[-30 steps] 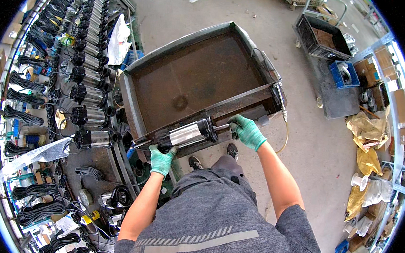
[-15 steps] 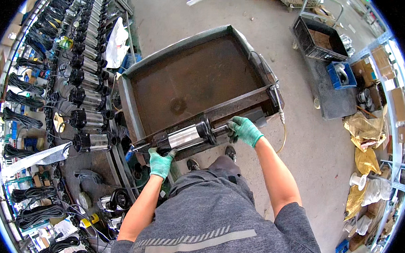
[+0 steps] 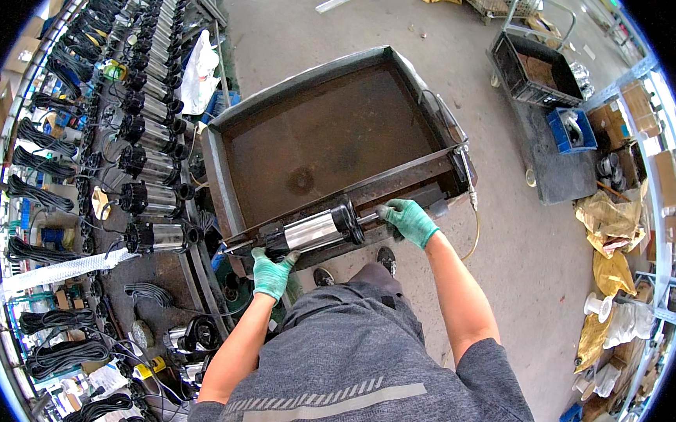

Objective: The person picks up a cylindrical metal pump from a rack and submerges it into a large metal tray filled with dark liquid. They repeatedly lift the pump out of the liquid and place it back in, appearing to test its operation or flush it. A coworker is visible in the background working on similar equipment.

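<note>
I see a silver-and-black motor (image 3: 313, 230) lying along the tank's (image 3: 336, 125) near side. Toward the tank's near left corner, the left hand (image 3: 272, 274) spreads half-open against the motor, grip unclear; toward its right, the right hand (image 3: 409, 222) curls around the rod (image 3: 367, 218).

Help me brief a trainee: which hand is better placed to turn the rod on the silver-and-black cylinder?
Right, probably: the right hand curls at the rod's outer end, while the left hand is by the silver-and-black cylinder's opposite, black end.
</note>
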### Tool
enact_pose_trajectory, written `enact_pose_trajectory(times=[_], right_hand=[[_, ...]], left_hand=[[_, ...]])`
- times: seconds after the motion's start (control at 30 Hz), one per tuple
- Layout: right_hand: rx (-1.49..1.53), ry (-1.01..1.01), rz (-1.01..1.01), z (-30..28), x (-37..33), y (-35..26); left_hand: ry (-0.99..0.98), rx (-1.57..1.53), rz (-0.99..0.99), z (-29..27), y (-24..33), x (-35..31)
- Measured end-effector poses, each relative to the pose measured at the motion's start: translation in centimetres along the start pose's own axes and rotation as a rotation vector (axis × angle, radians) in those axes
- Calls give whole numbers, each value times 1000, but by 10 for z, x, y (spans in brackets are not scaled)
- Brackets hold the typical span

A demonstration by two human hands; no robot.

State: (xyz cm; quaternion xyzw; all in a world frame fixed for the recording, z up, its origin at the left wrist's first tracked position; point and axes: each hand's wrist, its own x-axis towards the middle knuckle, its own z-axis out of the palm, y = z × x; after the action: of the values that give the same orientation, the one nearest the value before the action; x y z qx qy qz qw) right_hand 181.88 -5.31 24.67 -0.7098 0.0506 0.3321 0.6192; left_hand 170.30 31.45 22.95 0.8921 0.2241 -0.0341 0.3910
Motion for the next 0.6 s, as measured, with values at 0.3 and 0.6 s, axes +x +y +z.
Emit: enact_pose_trajectory(times=[0.3, 0.6], right_hand=[[249, 117, 2, 23, 19, 29], [-2, 39, 160, 17, 14, -1]], left_hand=[[-4, 19, -13, 0, -1, 1], [9, 15, 2, -3, 6, -2]])
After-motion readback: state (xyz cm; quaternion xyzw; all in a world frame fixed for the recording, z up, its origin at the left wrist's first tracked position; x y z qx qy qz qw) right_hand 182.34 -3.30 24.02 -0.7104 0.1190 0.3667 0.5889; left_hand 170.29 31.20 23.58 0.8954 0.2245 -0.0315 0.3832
